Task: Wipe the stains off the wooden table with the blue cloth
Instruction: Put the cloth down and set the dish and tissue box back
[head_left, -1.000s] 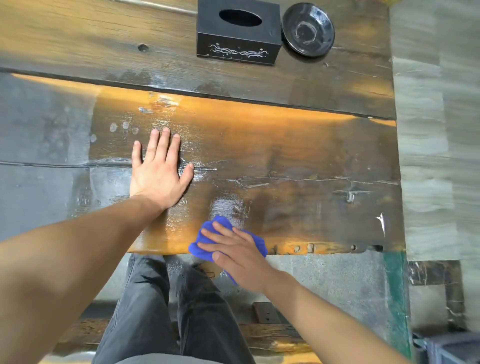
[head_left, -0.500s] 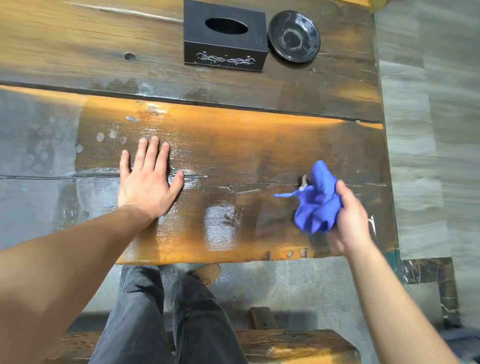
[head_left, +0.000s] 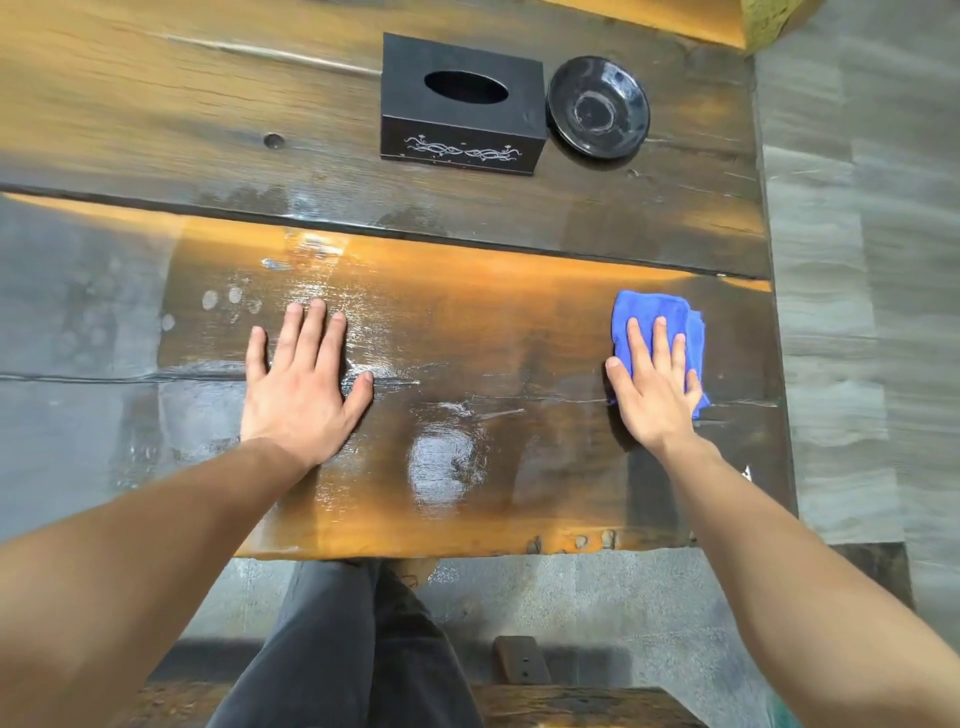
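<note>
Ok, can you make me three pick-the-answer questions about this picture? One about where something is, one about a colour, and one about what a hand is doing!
1. Where is the black dish?
A. right of the tissue box
B. on the floor
C. under the cloth

2. What colour is the cloth?
A. red
B. blue
C. white

3. What is the left hand doing?
A. holding a cup
B. lifted in the air
C. resting flat on the wooden table

Answers: 1 A, the dish sits beside the box's right end. 2 B, it shows bright blue under the right hand. 3 C, its fingers are spread on the wood.
</note>
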